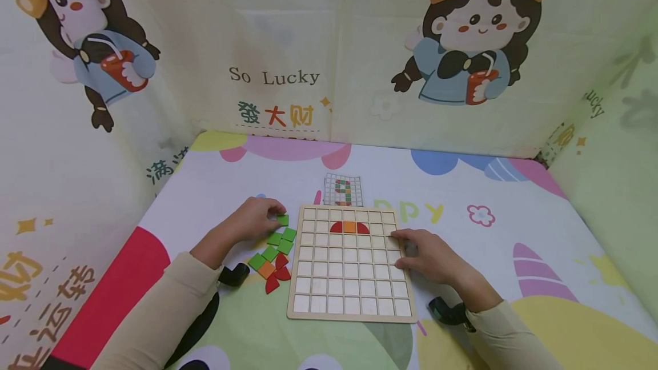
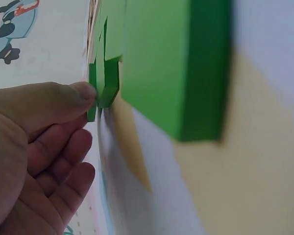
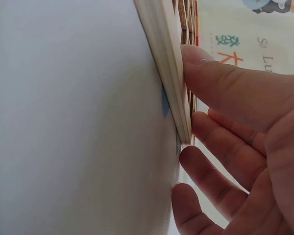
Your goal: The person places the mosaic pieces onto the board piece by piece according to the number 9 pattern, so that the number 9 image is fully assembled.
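Note:
A wooden grid board (image 1: 293,301) lies flat on the table, with an orange square tile (image 1: 349,227) between two red quarter-round tiles (image 1: 336,228) in one of its upper rows. My left hand (image 1: 254,217) is left of the board's top, and its thumb and fingertips pinch a green square tile (image 2: 92,93). The index finger is mostly hidden behind the thumb in the left wrist view. My right hand (image 1: 429,253) rests its fingertips and thumb on the board's right rim (image 3: 164,63), the fingers loosely bent.
Loose green tiles (image 1: 270,253), an orange tile (image 1: 265,270) and red tiles (image 1: 272,284) lie left of the board. Beyond its top edge is a pattern card (image 1: 343,188) with a coloured figure on a grid. A printed cloth (image 1: 247,318) covers the table.

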The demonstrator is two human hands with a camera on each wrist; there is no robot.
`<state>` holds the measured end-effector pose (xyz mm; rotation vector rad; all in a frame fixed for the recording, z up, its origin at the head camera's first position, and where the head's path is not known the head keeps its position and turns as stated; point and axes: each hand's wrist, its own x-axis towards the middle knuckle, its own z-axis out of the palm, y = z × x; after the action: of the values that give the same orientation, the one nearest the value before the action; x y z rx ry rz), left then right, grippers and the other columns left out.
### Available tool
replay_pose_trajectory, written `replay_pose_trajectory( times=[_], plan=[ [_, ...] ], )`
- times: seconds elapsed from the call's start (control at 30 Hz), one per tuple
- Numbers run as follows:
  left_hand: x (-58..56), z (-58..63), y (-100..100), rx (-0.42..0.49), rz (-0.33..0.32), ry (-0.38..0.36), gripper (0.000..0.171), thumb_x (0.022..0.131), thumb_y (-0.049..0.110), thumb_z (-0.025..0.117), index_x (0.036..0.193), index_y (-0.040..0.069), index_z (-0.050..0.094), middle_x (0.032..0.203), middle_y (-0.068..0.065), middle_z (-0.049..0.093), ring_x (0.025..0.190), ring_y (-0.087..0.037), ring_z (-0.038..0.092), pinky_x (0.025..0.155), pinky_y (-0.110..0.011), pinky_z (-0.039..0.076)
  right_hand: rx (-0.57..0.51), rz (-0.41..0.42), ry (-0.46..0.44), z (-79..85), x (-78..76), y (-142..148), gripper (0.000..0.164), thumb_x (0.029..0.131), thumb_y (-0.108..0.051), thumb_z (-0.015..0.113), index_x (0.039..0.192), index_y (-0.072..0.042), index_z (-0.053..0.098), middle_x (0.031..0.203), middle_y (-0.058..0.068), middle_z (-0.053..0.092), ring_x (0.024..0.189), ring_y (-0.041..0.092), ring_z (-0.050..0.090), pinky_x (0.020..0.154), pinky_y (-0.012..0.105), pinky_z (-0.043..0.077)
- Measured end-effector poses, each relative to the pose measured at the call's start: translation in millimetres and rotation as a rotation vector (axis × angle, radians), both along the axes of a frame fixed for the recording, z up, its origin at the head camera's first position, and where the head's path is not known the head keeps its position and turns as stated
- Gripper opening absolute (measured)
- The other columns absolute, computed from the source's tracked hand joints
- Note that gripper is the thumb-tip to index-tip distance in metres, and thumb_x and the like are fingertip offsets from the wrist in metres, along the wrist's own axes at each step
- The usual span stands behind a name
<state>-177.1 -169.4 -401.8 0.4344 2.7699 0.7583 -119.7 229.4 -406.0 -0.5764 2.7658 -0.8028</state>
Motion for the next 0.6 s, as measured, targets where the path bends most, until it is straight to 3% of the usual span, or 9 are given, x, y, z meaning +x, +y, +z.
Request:
replay_pose_trajectory(
  times=[0.33, 0.6],
  plan=[
    [3.8, 7.2, 5, 0.023, -0.01, 0.014, 0.028, 0.091, 0.012, 0.071, 0.118, 0.004, 0.068, 0.114, -0.008, 0.068, 0.109, -0.029, 0.058, 0.095, -0.046, 0.049, -0.007, 0.005, 0.012, -0.6, -0.3, 1, 0.056, 0.082, -0.017, 0.082, 0.133, -0.002, 0.061, 0.132, 0.016, 0.061, 0.126, 0.041, 0.051, 0.102, 0.058, 0.039],
    [8.9, 13.7, 15, 0.076, -0.03, -0.017, 0.028, 0.092, 0.013, 0.071, 0.119, 0.005, 0.068, 0.115, -0.008, 0.068, 0.111, -0.029, 0.059, 0.091, -0.042, 0.053, 0.0, -0.001, 0.009, 0.0, -0.1, 0, 0.056, 0.082, -0.016, 0.082, 0.132, -0.002, 0.062, 0.132, 0.017, 0.061, 0.126, 0.041, 0.051, 0.103, 0.058, 0.039]
  ],
)
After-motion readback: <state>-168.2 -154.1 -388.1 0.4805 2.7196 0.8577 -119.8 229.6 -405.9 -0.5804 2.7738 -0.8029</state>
